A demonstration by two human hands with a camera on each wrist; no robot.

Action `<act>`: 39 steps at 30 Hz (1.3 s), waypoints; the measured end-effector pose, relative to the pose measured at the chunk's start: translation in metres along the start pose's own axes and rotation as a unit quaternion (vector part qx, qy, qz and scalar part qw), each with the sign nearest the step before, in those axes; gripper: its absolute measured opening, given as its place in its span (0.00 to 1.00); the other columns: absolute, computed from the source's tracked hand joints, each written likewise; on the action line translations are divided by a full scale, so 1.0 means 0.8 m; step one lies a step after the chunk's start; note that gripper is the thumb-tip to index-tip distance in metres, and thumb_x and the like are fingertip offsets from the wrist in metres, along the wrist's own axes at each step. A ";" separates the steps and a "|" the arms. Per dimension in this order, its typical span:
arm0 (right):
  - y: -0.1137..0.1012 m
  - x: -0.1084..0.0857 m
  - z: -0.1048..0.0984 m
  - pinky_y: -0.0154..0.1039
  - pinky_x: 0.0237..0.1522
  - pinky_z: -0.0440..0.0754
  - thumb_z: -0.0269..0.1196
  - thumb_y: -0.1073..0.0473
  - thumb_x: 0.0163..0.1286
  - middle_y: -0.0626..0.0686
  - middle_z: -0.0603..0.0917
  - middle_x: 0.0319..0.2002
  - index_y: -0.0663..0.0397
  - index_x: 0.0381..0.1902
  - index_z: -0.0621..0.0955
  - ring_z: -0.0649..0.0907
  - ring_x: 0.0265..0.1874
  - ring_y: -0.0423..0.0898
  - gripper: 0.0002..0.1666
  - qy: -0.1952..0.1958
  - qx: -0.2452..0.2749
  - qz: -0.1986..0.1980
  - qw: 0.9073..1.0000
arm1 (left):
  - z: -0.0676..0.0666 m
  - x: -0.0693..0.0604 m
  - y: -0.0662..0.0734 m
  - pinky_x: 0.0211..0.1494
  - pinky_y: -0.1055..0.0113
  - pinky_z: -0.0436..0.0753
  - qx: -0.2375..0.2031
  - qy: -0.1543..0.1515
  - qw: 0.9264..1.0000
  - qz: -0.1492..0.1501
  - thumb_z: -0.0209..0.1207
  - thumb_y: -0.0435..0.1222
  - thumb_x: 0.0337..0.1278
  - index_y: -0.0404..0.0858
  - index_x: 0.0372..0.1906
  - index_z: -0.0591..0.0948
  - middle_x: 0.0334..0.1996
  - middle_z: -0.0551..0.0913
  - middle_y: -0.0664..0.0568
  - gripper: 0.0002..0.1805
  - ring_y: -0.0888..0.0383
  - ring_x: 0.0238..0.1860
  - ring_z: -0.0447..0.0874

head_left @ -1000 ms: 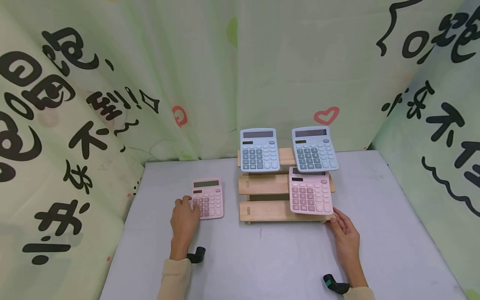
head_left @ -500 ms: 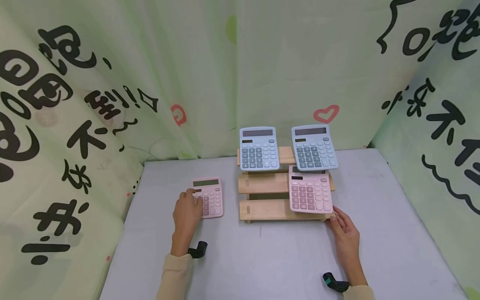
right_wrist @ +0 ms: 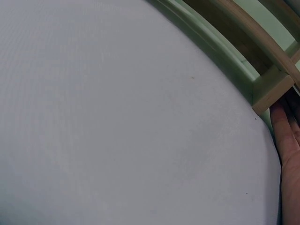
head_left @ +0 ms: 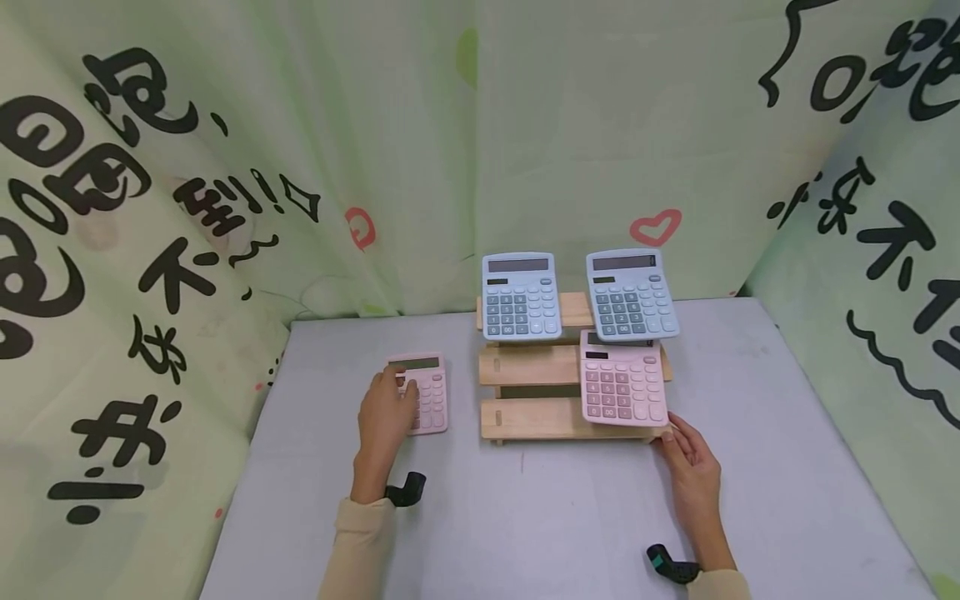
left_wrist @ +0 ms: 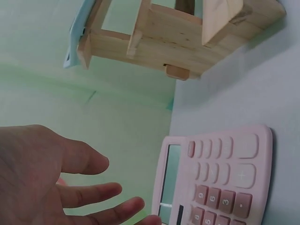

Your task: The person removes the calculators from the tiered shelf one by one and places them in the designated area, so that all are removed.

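Observation:
My left hand [head_left: 386, 417] hovers over the left part of a pink calculator [head_left: 431, 404] lying on the table. In the left wrist view its fingers [left_wrist: 93, 194] are spread, with a gap between thumb and forefinger, beside that calculator [left_wrist: 241, 176]. Whether a fingertip touches it cannot be told. At the front right corner of a wooden display rack [head_left: 528, 421], my right hand [head_left: 692, 475] holds the bottom slat between thumb and fingers. The right wrist view has its fingers [right_wrist: 281, 129] partly hidden behind the rack's wood [right_wrist: 274, 91].
A second pink calculator [head_left: 622, 392] leans on the rack's lower right. Two blue calculators, one left [head_left: 521, 300] and one right [head_left: 632, 296], stand on the top tier. The white table [head_left: 517, 517] meets a printed green curtain [head_left: 405, 167] behind.
My left hand has moved up and right, from the calculator's left edge to over its keys and display edge. The right hand and rack stay in place.

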State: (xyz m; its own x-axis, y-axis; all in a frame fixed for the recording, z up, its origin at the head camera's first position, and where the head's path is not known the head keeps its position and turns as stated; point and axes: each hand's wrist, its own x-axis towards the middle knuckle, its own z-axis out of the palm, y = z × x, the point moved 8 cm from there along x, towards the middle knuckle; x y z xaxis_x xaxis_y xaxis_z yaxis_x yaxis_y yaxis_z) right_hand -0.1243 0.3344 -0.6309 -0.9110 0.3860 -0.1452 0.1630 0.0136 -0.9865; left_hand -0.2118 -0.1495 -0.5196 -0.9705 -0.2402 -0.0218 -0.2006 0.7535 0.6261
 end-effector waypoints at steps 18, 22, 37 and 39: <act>0.000 0.000 0.001 0.14 0.55 0.77 0.59 0.47 0.80 0.33 0.83 0.59 0.49 0.78 0.69 0.80 0.57 0.20 0.33 -0.004 -0.034 -0.011 0.999 | -0.022 -0.003 0.049 0.57 0.34 0.79 0.103 0.101 0.985 0.089 0.59 0.39 0.71 0.31 0.61 0.80 0.54 0.84 0.32 0.20 0.31 0.54 0.82; -0.003 0.001 0.000 0.14 0.54 0.77 0.59 0.47 0.80 0.30 0.83 0.57 0.51 0.77 0.70 0.81 0.56 0.19 0.33 -0.003 -0.033 -0.016 0.999 | -0.024 -0.005 0.061 0.55 0.34 0.80 0.105 0.113 0.982 0.110 0.59 0.38 0.72 0.30 0.60 0.80 0.52 0.84 0.31 0.20 0.31 0.53 0.83; -0.001 -0.002 0.002 0.14 0.54 0.78 0.60 0.49 0.80 0.30 0.83 0.56 0.52 0.78 0.69 0.81 0.56 0.20 0.34 -0.006 -0.011 -0.009 1.000 | -0.011 0.001 0.102 0.55 0.35 0.82 0.094 0.103 0.982 0.127 0.58 0.39 0.73 0.33 0.61 0.81 0.54 0.84 0.33 0.19 0.32 0.53 0.84; 0.000 -0.002 0.000 0.14 0.54 0.77 0.59 0.49 0.80 0.30 0.83 0.56 0.51 0.78 0.69 0.81 0.55 0.20 0.33 -0.001 -0.022 -0.012 1.000 | -0.009 0.002 0.108 0.55 0.35 0.82 0.087 0.100 0.983 0.126 0.58 0.39 0.73 0.32 0.62 0.80 0.55 0.84 0.33 0.20 0.32 0.54 0.84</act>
State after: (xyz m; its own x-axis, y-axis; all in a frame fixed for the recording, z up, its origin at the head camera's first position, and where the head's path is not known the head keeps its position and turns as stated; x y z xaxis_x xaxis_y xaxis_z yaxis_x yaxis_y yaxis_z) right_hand -0.1231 0.3335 -0.6304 -0.9156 0.3830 -0.1225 0.1580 0.0628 -0.9854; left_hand -0.2298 -0.0889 -0.4601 -0.9503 -0.1349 0.2806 0.0058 0.8935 0.4491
